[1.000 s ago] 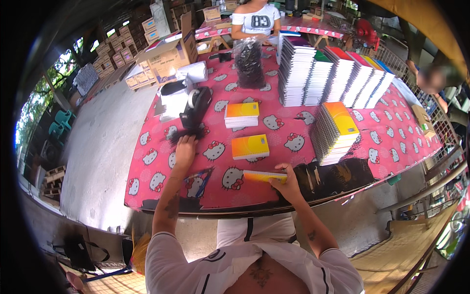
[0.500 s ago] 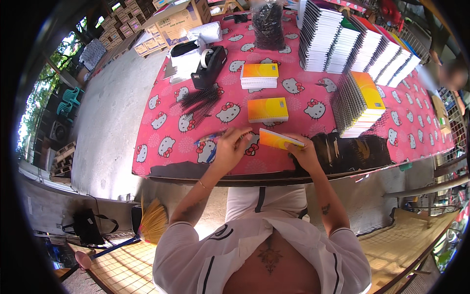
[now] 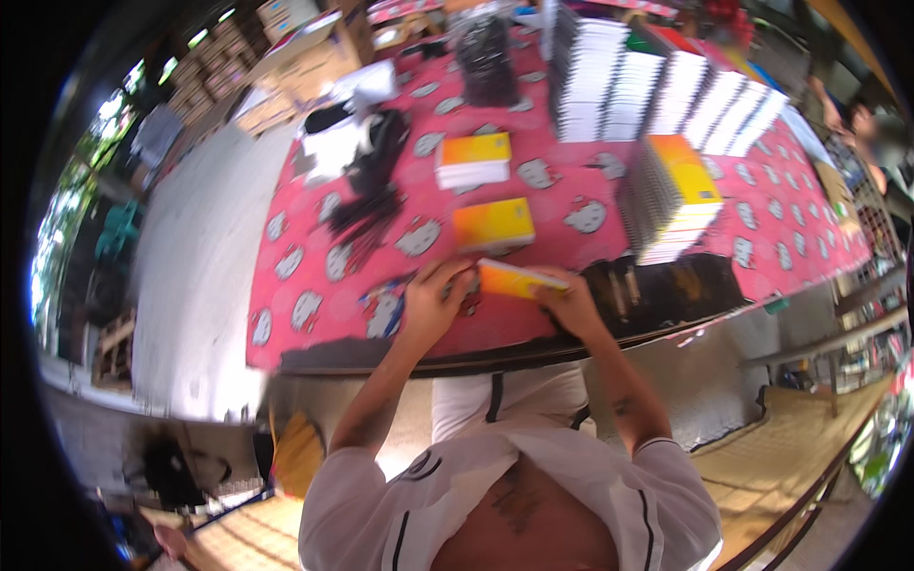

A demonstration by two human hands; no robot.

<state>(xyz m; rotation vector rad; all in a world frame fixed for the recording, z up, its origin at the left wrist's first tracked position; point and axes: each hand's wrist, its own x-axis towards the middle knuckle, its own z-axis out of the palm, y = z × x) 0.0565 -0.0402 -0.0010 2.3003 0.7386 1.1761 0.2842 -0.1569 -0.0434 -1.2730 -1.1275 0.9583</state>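
While both hands' fingers grip it, the yellow notebook (image 3: 514, 280) lies lengthwise left-to-right, tilted slightly down rightward.

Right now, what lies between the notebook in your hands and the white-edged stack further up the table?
One yellow-orange notebook lies flat on the pink cloth between the held notebook and the stack, in the head view.

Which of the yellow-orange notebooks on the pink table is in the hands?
The thin one at the table's near edge, held between the left hand and the right hand. The small stacks behind it lie untouched.
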